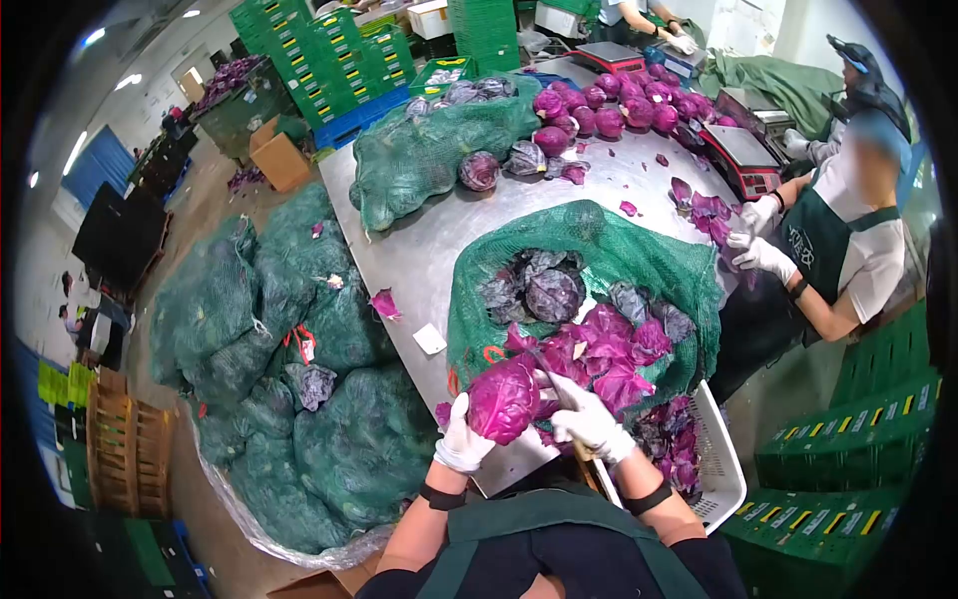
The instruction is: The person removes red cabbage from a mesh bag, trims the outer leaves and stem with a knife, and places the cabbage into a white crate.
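A purple-red cabbage (503,399) rests in my gloved left hand (465,437), its fingers curled around the lower left side. Close to the cabbage's right side is my gloved right hand (591,417), closed on a thin grey blade-like tool (546,371); its exact kind is hard to make out. Just beyond both hands lies an opened green mesh sack (479,270) with dark-leaved cabbages (554,294) and loose purple leaves (611,351) inside it.
A metal table (399,262) carries another sack (404,165), peeled cabbages (609,122) and red scales (740,160). Full mesh sacks (349,449) fill the floor at left. A white basket (720,449) of leaves stands at right. A co-worker (848,230) handles leaves across the table's right side.
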Available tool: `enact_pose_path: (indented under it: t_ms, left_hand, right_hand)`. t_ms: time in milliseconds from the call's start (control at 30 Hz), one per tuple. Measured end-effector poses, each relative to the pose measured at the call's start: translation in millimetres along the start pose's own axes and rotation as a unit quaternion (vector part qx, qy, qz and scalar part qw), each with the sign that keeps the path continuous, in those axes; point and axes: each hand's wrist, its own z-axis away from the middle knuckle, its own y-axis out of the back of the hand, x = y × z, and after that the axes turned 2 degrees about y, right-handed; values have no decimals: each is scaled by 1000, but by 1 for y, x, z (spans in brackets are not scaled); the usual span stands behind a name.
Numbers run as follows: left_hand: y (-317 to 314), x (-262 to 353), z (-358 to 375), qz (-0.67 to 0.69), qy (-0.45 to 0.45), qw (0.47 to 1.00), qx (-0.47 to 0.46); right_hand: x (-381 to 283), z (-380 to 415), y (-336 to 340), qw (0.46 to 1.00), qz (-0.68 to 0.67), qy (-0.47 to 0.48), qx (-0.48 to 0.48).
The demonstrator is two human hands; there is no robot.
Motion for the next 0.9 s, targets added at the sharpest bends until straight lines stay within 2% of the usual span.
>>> enact_pose_path:
  t_ms: [33, 67, 100, 167, 200, 233, 267, 300, 367, 400, 433, 467, 500, 733, 833, 900]
  left_hand:
    - [-1, -1, -3, -2, 5, 1000, -1]
    - [-1, -3, -5, -33, 3, 999, 34]
    - [-1, -4, -6, -65, 1, 995, 70]
    - [-13, 5, -6, -124, 2, 990, 69]
    - [-24, 9, 0, -331, -75, 940, 29]
    - [-34, 11, 5, -519, -150, 841, -14]
    - [-38, 9, 7, -592, -193, 782, 9]
    - [-39, 8, 8, -593, -190, 782, 9]
    - [-42, 8, 8, -737, -257, 625, 21]
    - [-47, 6, 9, -742, -277, 610, 28]
    - [-53, 3, 11, -744, -276, 608, 25]
    - [-59, 2, 14, -766, -289, 574, 19]
    - [-63, 4, 14, -787, -307, 535, 14]
    - [-55, 1, 12, -801, -288, 524, -11]
    - [-54, 2, 10, -825, -294, 480, -55]
    - [-47, -4, 6, -823, -268, 497, -55]
  right_hand:
    - [7, -1, -8, 1000, -9, 10, -1]
    - [2, -2, -14, 1000, 17, -23, 9]
    - [11, -5, -11, 998, 34, -24, 56]
    - [2, -5, -9, 993, 96, -31, 68]
    - [4, -4, -8, 993, 93, -29, 71]
    - [11, -5, -5, 985, 164, 17, 55]
    - [18, -5, -3, 970, 233, 60, 39]
    - [27, -6, 0, 970, 231, 59, 40]
    - [46, -10, 6, 929, 328, 167, 45]
    - [57, -15, 9, 860, 399, 311, 64]
    - [46, -7, 5, 860, 397, 313, 68]
    - [22, 4, -3, 953, 255, 160, 38]
    - [2, 7, -8, 995, 101, 4, 0]
    - [31, -3, 12, 993, 107, -37, -20]
    - [34, 0, 22, 997, 43, -43, -52]
    - [31, 5, 29, 995, 55, -45, -75]
